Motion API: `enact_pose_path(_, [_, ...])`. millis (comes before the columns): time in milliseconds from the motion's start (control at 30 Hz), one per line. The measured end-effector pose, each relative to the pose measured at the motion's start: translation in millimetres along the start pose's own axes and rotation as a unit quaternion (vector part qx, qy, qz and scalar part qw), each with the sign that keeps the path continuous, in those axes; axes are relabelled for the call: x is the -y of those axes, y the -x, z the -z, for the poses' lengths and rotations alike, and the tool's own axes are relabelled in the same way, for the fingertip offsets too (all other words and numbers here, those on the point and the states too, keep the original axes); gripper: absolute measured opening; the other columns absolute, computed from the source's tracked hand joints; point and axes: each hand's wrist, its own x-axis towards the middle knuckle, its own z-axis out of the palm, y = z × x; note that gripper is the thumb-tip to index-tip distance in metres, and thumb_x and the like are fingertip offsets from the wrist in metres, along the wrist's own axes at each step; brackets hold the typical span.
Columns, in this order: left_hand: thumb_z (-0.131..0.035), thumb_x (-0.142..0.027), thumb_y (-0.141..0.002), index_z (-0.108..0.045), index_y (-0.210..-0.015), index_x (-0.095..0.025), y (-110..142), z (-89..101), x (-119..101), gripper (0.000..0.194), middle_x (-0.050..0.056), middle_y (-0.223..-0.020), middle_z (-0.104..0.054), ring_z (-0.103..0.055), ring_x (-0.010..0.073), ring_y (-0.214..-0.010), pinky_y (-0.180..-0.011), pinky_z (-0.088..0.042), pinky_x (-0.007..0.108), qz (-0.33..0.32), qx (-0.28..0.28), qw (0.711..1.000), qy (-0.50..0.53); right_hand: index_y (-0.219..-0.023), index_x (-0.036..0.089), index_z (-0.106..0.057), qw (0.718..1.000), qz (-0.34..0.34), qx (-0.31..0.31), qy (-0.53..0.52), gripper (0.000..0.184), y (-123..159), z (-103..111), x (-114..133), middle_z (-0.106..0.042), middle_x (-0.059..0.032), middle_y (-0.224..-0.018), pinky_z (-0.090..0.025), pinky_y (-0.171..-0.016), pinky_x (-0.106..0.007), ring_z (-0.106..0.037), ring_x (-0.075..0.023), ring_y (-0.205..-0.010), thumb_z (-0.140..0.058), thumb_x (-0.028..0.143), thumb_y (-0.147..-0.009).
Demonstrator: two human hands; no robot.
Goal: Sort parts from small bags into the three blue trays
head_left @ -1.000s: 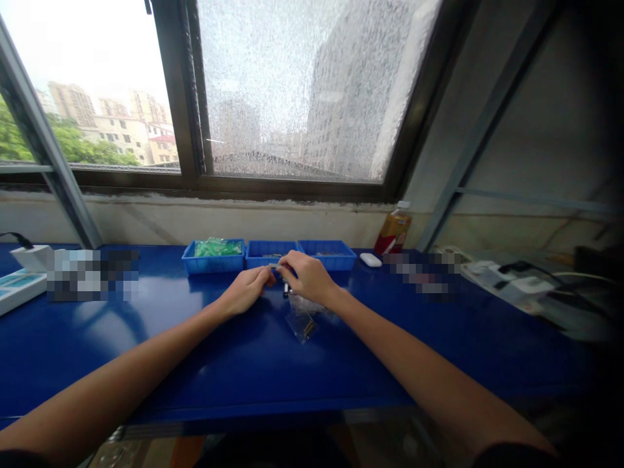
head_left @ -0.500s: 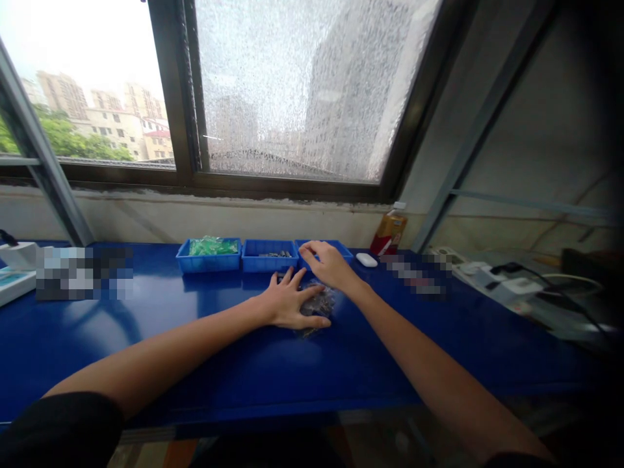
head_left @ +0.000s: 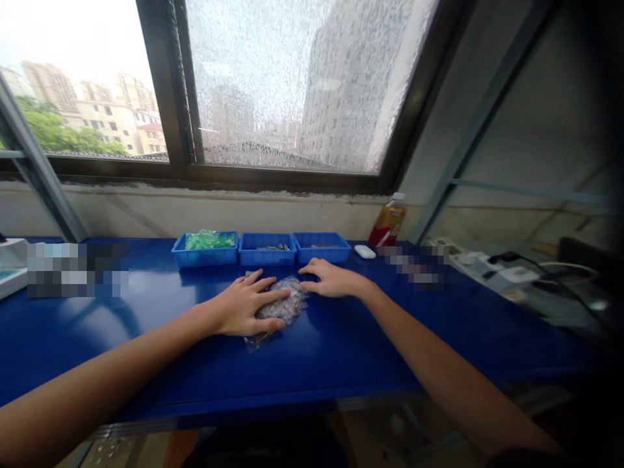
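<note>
Our left hand (head_left: 248, 305) now lies over the bags (head_left: 295, 307), its grip spread wide, fingers and thumb fanned across the clear plastic. A second ago our two hands met above them, fingertips together around something small; now they have come apart. Half a second ago our right hand (head_left: 336, 281) was raised in front of the right bin (head_left: 322, 255); it has since come down to the right edge of the bags. Its grip is parted, with a gap between thumb and fingers, and we see nothing pinched there. Whether its thumb touches the plastic, we cannot tell.

The bags lie on the surface (head_left: 341, 364), in front of the middle bin (head_left: 268, 259), and now show farther left than half a second ago, though our view has shifted a little too. We take this to mean that the left hand is keeping the pile together while the right is free to handle it. Small pieces (head_left: 280, 247) show in the middle bin, and green packets (head_left: 209, 240) fill the left bin (head_left: 205, 259); how many bags lie under our fingers stays hidden
</note>
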Motion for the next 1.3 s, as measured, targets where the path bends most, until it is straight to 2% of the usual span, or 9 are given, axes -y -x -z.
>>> enact_pose_path(267, [-0.030, -0.064, -0.083, -0.024, -0.140, -0.020, -6.8, -2.4, -1.0, 0.072, 0.015, -0.137, -0.039, -0.031, 0.0345, -0.128, -0.098, -0.027, 0.056, 0.010, -0.045, 0.999, 0.024, -0.087, 0.016, -0.064, 0.991, 0.058, -0.088, -0.079, 0.015, -15.6, -18.3, 7.9, -0.059, -0.0058, -0.085, -0.043, -0.079, -0.030, -0.054, -0.0170, -0.084, -0.058, 0.023, -0.076])
enact_pose_path(467, [-0.035, -0.064, -0.082, -0.027, -0.137, -0.026, -6.1, -6.5, 2.1, 0.067, 0.011, -0.145, -0.028, -0.026, 0.0344, -0.132, -0.100, -0.023, 0.059, -0.005, -0.056, 0.997, 0.049, -0.111, 0.013, -0.058, 0.985, 0.105, -0.111, -0.076, 0.047, -12.7, -22.2, 10.1, -0.059, -0.0071, -0.088, -0.043, -0.080, -0.033, -0.052, -0.0186, -0.085, -0.064, 0.038, -0.071])
enact_pose_path(600, [-0.040, -0.061, -0.081, -0.028, -0.137, -0.028, -6.5, -7.5, 2.7, 0.066, 0.011, -0.148, -0.023, -0.021, 0.0343, -0.134, -0.102, -0.015, 0.062, -0.006, -0.084, 0.995, 0.061, -0.090, 0.015, -0.064, 0.978, 0.106, -0.153, -0.089, 0.019, -13.6, -24.5, 18.2, -0.062, -0.0052, -0.078, -0.042, -0.071, -0.030, -0.054, -0.0158, -0.074, -0.056, 0.024, -0.077])
enact_pose_path(667, [-0.039, -0.056, -0.084, -0.033, -0.134, -0.026, -7.1, -3.5, 1.9, 0.059, 0.011, -0.144, -0.030, -0.026, 0.0320, -0.131, -0.102, -0.019, 0.059, 0.001, -0.119, 0.990, 0.082, -0.084, 0.016, -0.063, 0.970, 0.078, -0.173, -0.152, 0.015, -16.0, -25.3, 21.4, -0.063, -0.0030, -0.072, -0.042, -0.065, -0.027, -0.055, -0.0134, -0.065, -0.051, 0.019, -0.078])
enact_pose_path(767, [-0.037, -0.044, -0.089, -0.049, -0.120, -0.018, -8.2, 6.9, -0.1, 0.042, 0.012, -0.122, -0.053, -0.046, 0.0246, -0.113, -0.094, -0.036, 0.043, 0.033, -0.207, 0.966, 0.148, -0.081, 0.017, -0.057, 0.932, 0.044, -0.204, -0.295, 0.008, -18.4, -24.0, 25.5, -0.063, -0.0007, -0.067, -0.043, -0.062, -0.026, -0.058, -0.0133, -0.063, -0.053, 0.020, -0.075])
enact_pose_path(833, [-0.038, -0.037, -0.089, -0.058, -0.102, -0.014, -8.7, 13.5, -2.1, 0.033, 0.008, -0.095, -0.062, -0.055, 0.0187, -0.087, -0.077, -0.043, 0.032, 0.063, -0.238, 0.948, 0.200, -0.077, 0.018, -0.051, 0.895, 0.032, -0.217, -0.388, 0.009, -18.1, -21.4, 29.1, -0.063, -0.0002, -0.066, -0.045, -0.063, -0.027, -0.060, -0.0141, -0.063, -0.056, 0.024, -0.073])
enact_pose_path(933, [-0.041, -0.022, -0.082, -0.060, -0.085, -0.014, -7.9, 19.4, -6.4, 0.021, -0.001, -0.062, -0.054, -0.047, 0.0111, -0.055, -0.053, -0.035, 0.023, 0.097, -0.229, 0.930, 0.271, -0.072, 0.018, -0.049, 0.862, 0.031, -0.238, -0.448, 0.015, -15.5, -17.2, 36.1, -0.063, -0.0008, -0.068, -0.046, -0.065, -0.028, -0.060, -0.0142, -0.066, -0.059, 0.029, -0.072])
enact_pose_path(1133, [-0.037, -0.010, -0.069, -0.059, -0.078, -0.015, -5.1, 22.4, -14.0, 0.024, -0.005, -0.052, -0.038, -0.036, 0.0090, -0.049, -0.048, -0.026, 0.022, 0.111, -0.246, 0.890, 0.367, -0.068, 0.018, -0.059, 0.881, 0.049, -0.371, -0.291, 0.014, -6.1, -14.9, 52.0, -0.048, 0.0031, -0.059, -0.036, -0.052, -0.023, -0.044, -0.0094, -0.054, -0.062, 0.030, -0.073])
enact_pose_path(1300, [-0.043, -0.016, -0.068, -0.055, -0.074, -0.014, -7.7, 22.1, -14.6, 0.013, -0.002, -0.064, -0.047, -0.041, 0.0096, -0.057, -0.051, -0.030, 0.021, 0.115, -0.227, 0.818, 0.516, -0.074, 0.019, -0.062, 0.866, 0.158, -0.454, -0.136, 0.011, 4.9, -16.3, 63.8, -0.049, 0.0024, -0.058, -0.037, -0.056, -0.025, -0.044, -0.0102, -0.055, -0.054, 0.021, -0.081])
